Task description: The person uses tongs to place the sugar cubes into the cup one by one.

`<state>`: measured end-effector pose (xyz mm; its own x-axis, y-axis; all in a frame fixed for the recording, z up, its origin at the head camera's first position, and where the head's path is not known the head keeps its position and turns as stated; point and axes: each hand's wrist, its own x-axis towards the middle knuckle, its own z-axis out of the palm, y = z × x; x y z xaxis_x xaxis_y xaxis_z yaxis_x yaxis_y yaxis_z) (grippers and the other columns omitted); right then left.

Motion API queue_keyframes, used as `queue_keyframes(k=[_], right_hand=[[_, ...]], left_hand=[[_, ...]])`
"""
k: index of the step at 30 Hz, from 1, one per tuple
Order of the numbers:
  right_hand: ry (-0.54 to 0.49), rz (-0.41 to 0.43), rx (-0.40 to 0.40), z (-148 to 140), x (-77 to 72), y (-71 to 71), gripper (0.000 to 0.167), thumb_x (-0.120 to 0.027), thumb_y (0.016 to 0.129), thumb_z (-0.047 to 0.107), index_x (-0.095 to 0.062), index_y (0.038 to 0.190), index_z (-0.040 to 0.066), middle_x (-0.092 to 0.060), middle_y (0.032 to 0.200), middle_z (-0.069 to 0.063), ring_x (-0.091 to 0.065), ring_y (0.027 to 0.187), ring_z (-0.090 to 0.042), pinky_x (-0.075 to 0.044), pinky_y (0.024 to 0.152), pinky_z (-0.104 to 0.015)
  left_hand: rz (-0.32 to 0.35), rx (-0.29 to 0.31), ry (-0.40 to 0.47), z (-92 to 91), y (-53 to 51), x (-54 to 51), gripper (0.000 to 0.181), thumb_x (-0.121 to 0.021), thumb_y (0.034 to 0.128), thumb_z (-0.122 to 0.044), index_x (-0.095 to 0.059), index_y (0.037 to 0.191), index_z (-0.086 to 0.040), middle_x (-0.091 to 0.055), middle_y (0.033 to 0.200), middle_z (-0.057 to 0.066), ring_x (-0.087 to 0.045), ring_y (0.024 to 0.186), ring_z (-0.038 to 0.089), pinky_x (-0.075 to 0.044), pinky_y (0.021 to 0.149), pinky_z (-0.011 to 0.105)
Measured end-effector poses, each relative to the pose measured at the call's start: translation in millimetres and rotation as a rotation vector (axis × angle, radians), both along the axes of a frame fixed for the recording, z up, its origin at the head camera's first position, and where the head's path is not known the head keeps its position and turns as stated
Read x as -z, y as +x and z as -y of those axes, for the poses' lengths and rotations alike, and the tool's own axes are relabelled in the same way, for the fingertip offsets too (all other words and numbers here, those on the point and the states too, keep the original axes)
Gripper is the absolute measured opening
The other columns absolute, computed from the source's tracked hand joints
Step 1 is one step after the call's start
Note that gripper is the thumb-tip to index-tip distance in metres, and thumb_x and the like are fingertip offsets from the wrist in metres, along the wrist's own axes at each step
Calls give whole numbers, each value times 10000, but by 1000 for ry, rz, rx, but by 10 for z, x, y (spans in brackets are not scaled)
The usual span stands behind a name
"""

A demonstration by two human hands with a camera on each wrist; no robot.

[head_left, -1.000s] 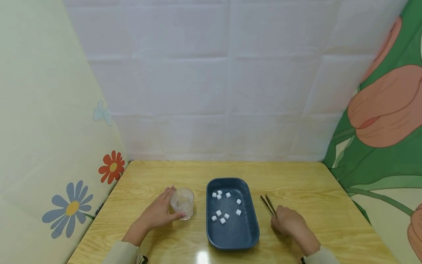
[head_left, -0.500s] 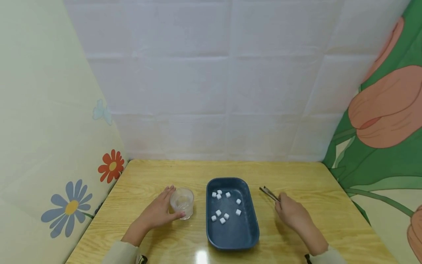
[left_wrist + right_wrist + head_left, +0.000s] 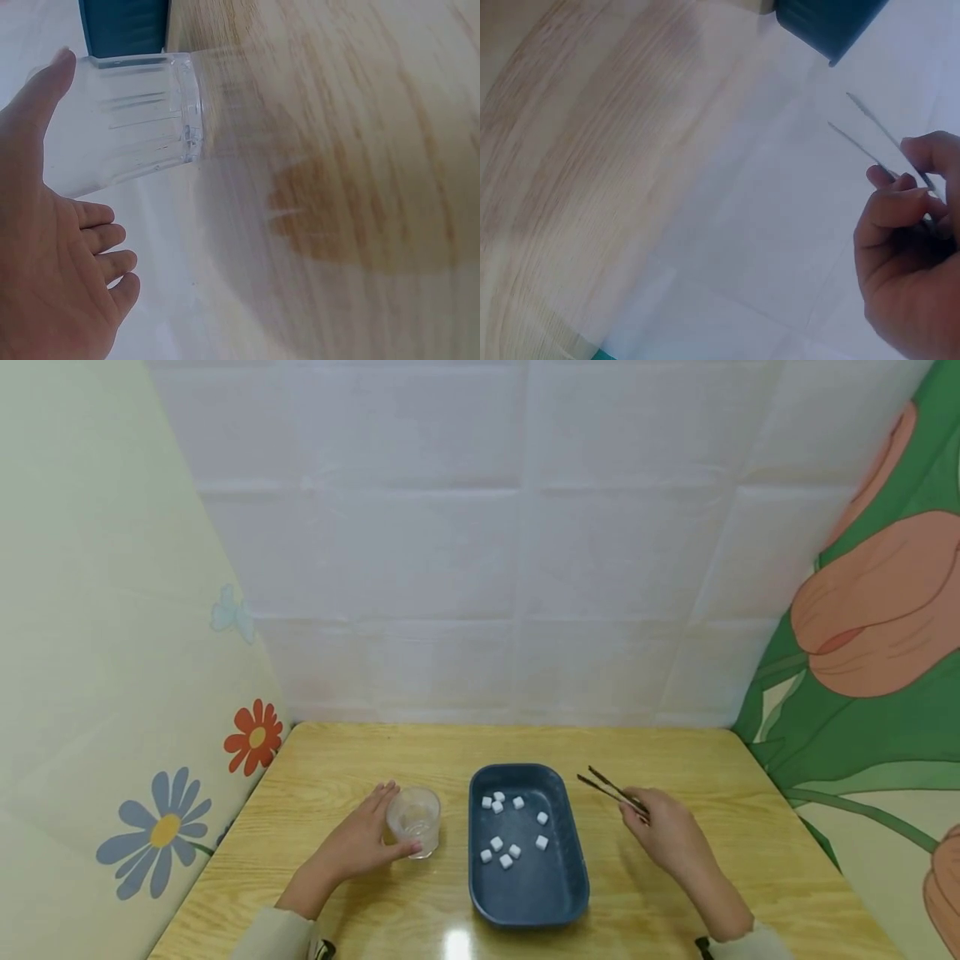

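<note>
A clear glass (image 3: pixel 415 820) stands upright on the table, left of a dark blue tray (image 3: pixel 528 900). My left hand (image 3: pixel 363 839) rests around its side, thumb near me and fingers behind; the left wrist view shows the thumb against the glass (image 3: pixel 131 120) near its rim. White cubes (image 3: pixel 542 842), several of them, lie scattered in the tray. To the tray's right, my right hand (image 3: pixel 663 831) holds metal tweezers (image 3: pixel 603 787) between thumb and fingers. Their tips stand apart, with nothing between them, pointing toward the tray's far right side. Part of the tweezers is hidden in the hand.
The wooden table (image 3: pixel 675 760) ends at a white cloth backdrop (image 3: pixel 517 568). Patterned cloth (image 3: pixel 172 743) hangs on the left, with another patterned sheet (image 3: pixel 885 610) on the right.
My right hand has lifted and turned, swinging the tweezers' tips leftward and away from me, nearer the tray. The tweezers appear more spread than half a second ago. Left hand, glass and cubes stay put.
</note>
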<state>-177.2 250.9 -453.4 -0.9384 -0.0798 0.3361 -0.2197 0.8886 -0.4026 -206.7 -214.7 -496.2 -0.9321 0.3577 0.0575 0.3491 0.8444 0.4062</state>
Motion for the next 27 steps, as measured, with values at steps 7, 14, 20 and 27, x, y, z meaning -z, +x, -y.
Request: queue_keyframes(k=[7, 14, 20, 27], right_hand=[[-86, -33, -51, 64, -31, 14, 207, -780, 881, 116, -782, 1069, 29, -739, 919, -96, -689, 743, -158, -564, 598, -275], [-152, 40, -74, 157, -17, 42, 205, -810, 857, 117, -801, 1057, 69, -710, 847, 4, -634, 713, -56, -525, 588, -198], [-141, 59, -86, 242, 17, 37, 189, -807, 860, 129, -806, 1039, 71, -685, 801, 36, -593, 685, -28, -503, 578, -198], [-103, 98, -103, 294, 48, 15, 204, -797, 869, 127, -793, 1059, 54, -654, 776, 42, -557, 666, -28, -483, 570, -199]], left_hand=[[-4, -3, -5, 11, -7, 13, 1070, -650, 844, -722, -335, 1561, 7, -294, 1632, 202, -254, 1512, 398, -342, 1143, 602], [3, -4, 7, -1, 8, -1, 1061, -663, 848, -701, -337, 1557, 17, -308, 1623, 214, -263, 1507, 406, -343, 1141, 604], [10, -3, 13, -22, 30, -56, 1040, -669, 860, -674, -336, 1554, 26, -308, 1620, 222, -266, 1504, 411, -338, 1144, 602], [19, -4, 9, -33, 27, -57, 1049, -660, 858, -690, -329, 1562, 14, -303, 1626, 209, -261, 1509, 402, -340, 1146, 598]])
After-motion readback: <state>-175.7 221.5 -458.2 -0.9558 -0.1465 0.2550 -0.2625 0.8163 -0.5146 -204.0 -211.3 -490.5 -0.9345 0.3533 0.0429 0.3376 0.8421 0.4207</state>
